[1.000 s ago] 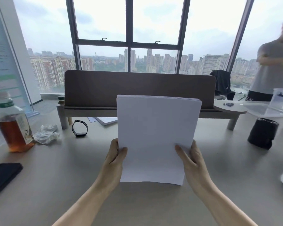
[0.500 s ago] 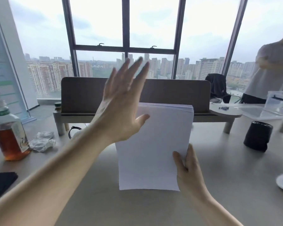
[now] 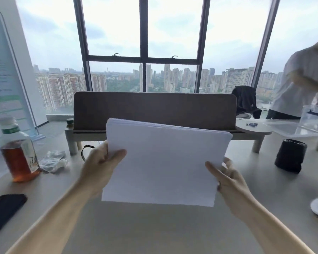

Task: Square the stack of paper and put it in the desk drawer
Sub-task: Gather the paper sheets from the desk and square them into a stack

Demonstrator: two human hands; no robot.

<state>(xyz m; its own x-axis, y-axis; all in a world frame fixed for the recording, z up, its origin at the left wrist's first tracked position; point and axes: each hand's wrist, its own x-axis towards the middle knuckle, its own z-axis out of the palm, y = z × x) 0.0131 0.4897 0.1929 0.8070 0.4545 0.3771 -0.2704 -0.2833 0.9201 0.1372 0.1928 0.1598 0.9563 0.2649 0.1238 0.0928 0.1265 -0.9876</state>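
A thick stack of white paper (image 3: pixel 163 162) is held up above the beige desk (image 3: pixel 154 231), turned to landscape and tilted slightly, its top edge showing the sheet ends. My left hand (image 3: pixel 101 162) grips the stack's left edge, thumb on the front face. My right hand (image 3: pixel 226 178) grips the right edge, thumb on the front and fingers behind. No drawer is in view.
A bottle of brown drink (image 3: pixel 18 151), crumpled tissue (image 3: pixel 53 161) and a black phone (image 3: pixel 6 209) lie left. A brown desk riser (image 3: pixel 154 110) stands behind the paper, a black wristband (image 3: pixel 84 151) by its leg. A black cup (image 3: pixel 290 155) and another person (image 3: pixel 301 85) are right.
My left hand came down from the air and took the stack's left edge again. The stack went from portrait to landscape and tilted.
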